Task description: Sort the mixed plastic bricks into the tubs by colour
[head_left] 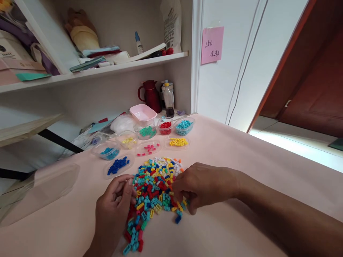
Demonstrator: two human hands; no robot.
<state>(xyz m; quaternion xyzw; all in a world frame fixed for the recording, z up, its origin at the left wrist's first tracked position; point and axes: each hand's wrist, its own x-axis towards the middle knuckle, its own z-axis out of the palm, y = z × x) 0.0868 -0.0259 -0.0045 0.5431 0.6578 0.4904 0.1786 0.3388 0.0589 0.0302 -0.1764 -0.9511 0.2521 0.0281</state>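
Observation:
A mixed heap of small toy building bricks [154,185] in many colours lies on the pink tabletop, with a tail of bricks trailing toward me. At the heap's left edge, my left hand [115,200] is closed, fingers curled and thumb against them; whatever it may hold is hidden. On the opposite side, my right hand [198,185] reaches down into the bricks. Its index finger touches the heap and its thumb stands apart, with no brick visible between them. A dark blue brick [178,218] lies just below the right hand.
Behind the heap stand clear trays of sorted bricks: dark blue [118,165], yellow [178,142], red [165,127], green [147,131], light blue [184,125] and others. A pink basin [143,112], a red jug [151,95] and a bottle [168,100] stand farther back. A clear lid [45,191] lies left.

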